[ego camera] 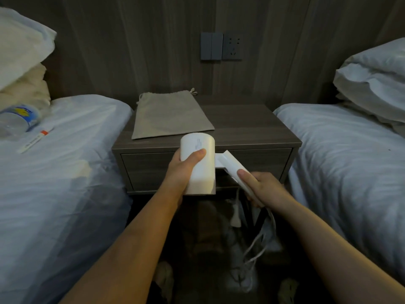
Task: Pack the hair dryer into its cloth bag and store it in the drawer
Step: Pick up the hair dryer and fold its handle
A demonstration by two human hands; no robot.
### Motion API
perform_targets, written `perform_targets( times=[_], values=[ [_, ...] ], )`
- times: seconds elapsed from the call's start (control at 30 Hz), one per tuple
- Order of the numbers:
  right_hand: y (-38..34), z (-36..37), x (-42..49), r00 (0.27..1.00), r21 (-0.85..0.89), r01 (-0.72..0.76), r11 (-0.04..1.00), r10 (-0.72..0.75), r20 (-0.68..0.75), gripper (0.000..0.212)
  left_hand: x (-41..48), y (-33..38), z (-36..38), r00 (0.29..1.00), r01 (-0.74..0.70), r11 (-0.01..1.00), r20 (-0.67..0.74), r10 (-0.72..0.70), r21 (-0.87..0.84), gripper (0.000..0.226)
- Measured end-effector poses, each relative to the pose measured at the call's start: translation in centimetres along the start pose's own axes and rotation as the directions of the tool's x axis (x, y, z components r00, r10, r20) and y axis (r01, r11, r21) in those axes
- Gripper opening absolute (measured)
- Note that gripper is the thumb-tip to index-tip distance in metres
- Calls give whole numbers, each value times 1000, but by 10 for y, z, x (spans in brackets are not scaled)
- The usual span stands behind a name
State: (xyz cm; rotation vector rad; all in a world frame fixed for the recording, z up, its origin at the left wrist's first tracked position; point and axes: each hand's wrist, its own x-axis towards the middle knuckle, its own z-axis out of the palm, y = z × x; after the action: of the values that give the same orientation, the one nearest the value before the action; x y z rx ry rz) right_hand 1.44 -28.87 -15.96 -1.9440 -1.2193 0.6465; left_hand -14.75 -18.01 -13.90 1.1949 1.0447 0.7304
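The left hand (182, 170) gripped the dryer (200, 163) body while right-hand (263, 189) fingers (245, 176) closed on its handle, before the shut drawer (252, 159), bag (171, 115) flat on the table (252, 126).

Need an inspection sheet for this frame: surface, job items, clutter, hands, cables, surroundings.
Surface: wooden nightstand between two beds; its top holds only the cloth bag.
Job's things: white hair dryer held in the air in front of the nightstand, handle angled out to the right; cloth bag lies flat and empty-looking, drawstring end toward the wall; drawer closed.
Clutter: water bottle and a small white tube on the left bed.
Hands: left hand grips the dryer body; right hand grips the handle.
Cables: white cord hangs from the handle toward the floor, loose, plug dangling.
Surroundings: wall switches and socket; pillows on the right bed; floor dark, unclear.
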Motion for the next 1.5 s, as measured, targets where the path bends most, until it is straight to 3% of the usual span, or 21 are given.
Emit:
perform_targets(
  times=[0.2, 0.4, 0.6, 0.73, 0.8, 0.9, 0.97, 1.0, 1.07, 1.17, 1.27, 1.3, 1.37, 1.5],
  values=[
    [-3, -25, 0, 996, -142, 90, 986, -88, 21, 51, 0, 3, -8, 997, -82, 996, 7, 82, -20, 62],
    [-12, -18, -7, 989, -234, 120, 965, -137, -58, 52, -7, -4, 3, 982, -141, 969, -155, 110, -202, 32],
    [-22, -15, -11, 987, -211, 83, 974, -109, -115, 50, -9, -7, 9, 969, -187, 929, -214, 122, -319, 29],
    [-21, 16, -10, 988, 3, -17, 1000, 17, -151, 52, -17, -13, 23, 952, -183, 860, -306, 34, -476, 30],
    [-16, 23, -9, 991, 23, -31, 999, 34, -130, 53, -17, -17, 26, 946, -172, 874, -325, 18, -454, 32],
    [-15, 10, -8, 991, 9, -17, 1000, 18, -129, 49, -12, -18, 20, 978, -85, 931, -207, 10, -356, 34],
    [-16, -4, -7, 987, -47, 19, 999, -26, -161, 50, -8, -12, 11, 980, -171, 980, -118, 159, -99, 31],
    [-16, -11, -6, 983, -87, 41, 995, -56, -174, 51, -6, -8, 5, 951, -296, 947, -58, 305, 123, 32],
    [-13, -26, -5, 981, -180, 71, 981, -102, -166, 53, -4, -1, -9, 849, -523, 704, 215, 483, 481, 49],
    [-9, -38, -5, 991, -315, 82, 945, -112, -78, 52, -5, -2, -17, 767, -642, 302, 581, 274, 705, 91],
    [-9, -40, -8, 995, -367, 98, 925, -99, 16, 53, -6, -12, -10, 723, -682, 2, 673, 159, 732, 102],
    [-10, -39, -8, 995, -375, 102, 921, -98, 30, 51, -6, -15, -7, 718, -682, -36, 678, 158, 730, 101],
    [-8, -38, -7, 993, -382, 121, 916, -112, 46, 49, -5, -17, -5, 727, -673, 8, 660, 192, 739, 88],
    [-1, -46, -2, 993, -209, 112, 971, -119, -21, 76, -4, -18, -10, 701, -708, 89, 682, 209, 700, 70]
  ],
)
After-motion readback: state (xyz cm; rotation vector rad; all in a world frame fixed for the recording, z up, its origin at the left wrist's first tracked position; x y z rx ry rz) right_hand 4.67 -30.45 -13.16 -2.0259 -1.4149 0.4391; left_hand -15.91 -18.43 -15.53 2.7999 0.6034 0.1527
